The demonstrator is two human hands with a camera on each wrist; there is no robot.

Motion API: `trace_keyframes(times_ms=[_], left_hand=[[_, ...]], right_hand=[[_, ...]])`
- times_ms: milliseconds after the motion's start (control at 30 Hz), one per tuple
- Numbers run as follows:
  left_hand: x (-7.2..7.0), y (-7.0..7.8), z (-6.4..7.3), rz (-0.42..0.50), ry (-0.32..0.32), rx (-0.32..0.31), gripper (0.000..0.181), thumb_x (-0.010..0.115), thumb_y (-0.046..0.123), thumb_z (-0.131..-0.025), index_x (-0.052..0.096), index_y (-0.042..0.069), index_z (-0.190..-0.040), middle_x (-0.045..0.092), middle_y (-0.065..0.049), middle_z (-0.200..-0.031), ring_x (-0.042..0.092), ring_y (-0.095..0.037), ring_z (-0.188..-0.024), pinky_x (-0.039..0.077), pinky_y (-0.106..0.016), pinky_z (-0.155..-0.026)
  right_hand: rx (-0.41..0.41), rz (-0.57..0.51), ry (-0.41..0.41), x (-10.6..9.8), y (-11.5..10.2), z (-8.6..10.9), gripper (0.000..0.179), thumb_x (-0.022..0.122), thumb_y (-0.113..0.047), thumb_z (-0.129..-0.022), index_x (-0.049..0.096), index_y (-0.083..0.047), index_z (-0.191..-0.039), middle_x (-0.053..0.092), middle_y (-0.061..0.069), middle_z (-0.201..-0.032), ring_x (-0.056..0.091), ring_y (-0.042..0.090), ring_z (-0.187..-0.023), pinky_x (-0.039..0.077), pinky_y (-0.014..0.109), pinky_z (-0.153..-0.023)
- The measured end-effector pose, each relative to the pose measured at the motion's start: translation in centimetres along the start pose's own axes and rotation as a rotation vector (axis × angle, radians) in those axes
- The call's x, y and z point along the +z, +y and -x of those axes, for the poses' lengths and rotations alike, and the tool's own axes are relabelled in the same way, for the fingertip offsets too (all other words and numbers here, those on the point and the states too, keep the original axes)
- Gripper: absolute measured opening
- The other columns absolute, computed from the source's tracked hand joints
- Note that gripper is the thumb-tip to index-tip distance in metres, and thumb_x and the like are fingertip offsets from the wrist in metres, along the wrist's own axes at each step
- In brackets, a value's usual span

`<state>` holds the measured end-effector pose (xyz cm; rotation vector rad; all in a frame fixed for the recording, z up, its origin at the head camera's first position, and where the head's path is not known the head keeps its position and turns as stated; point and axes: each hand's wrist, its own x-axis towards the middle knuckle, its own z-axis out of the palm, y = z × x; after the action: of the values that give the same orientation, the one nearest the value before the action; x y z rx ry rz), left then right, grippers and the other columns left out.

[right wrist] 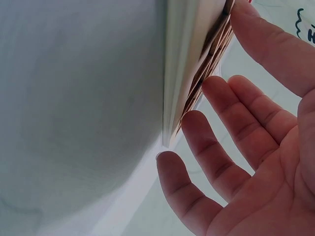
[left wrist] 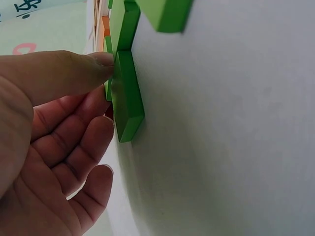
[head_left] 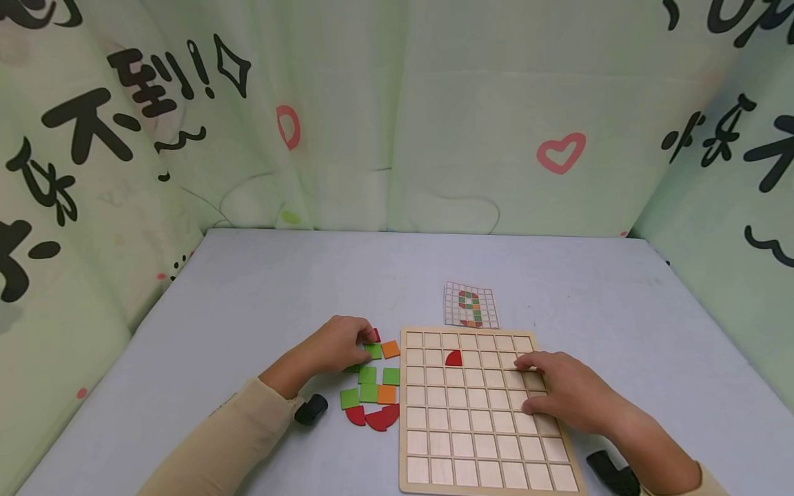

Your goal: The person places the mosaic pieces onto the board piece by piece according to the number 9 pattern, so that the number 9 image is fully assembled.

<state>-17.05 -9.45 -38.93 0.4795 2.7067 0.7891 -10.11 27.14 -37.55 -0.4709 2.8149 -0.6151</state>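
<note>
My left hand (head_left: 338,343) reaches in at the far end of a loose group of tiles, left of the board. Its thumb overlaps a green square tile (left wrist: 127,98) in the left wrist view, and its fingers bend loosely beside it. A red piece (head_left: 376,335) peeks out by the fingertips, partly hidden. Close by are another green square (head_left: 374,351) and an orange square (head_left: 390,349). My right hand (head_left: 573,386) rests on the right side of the wooden grid board (head_left: 465,488), fingers spread. One red quarter-round tile (head_left: 454,358) sits in a cell near its far side.
Nearer me lie more green squares (head_left: 367,375), an orange square (head_left: 387,395) and red rounded pieces (head_left: 382,418). A pattern card (head_left: 453,313) lies beyond the board. The white table (head_left: 298,269) meets printed curtains (head_left: 465,138) at the back and sides.
</note>
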Motion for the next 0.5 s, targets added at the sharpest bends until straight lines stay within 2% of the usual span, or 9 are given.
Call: trace_keyframes(times_ms=[267,500], left_hand=[[0.01,-0.07,-0.04,-0.005,0.0,-0.015,0.017,0.078,0.01,-0.087,0.068,0.007,-0.1,0.063,0.001,-0.091,0.055,-0.018,-0.087,0.052,-0.03,-0.079],[-0.43,0.06,-0.02,0.012,-0.006,0.015,0.016,0.077,0.01,-0.086,0.067,0.007,-0.099,0.062,0.002,-0.088,0.054,-0.017,-0.083,0.05,-0.028,-0.074]], right_hand=[[0.0,0.0,0.003,0.04,-0.04,0.02,0.056,0.085,-0.029,-0.078,0.064,-0.007,-0.125,0.064,0.006,-0.119,0.057,0.034,-0.111,0.045,0.051,-0.09],[-0.004,-0.007,0.001,-0.02,-0.02,0.04,0.056,0.084,-0.029,-0.078,0.063,-0.008,-0.125,0.064,0.006,-0.119,0.057,0.034,-0.111,0.045,0.051,-0.089]])
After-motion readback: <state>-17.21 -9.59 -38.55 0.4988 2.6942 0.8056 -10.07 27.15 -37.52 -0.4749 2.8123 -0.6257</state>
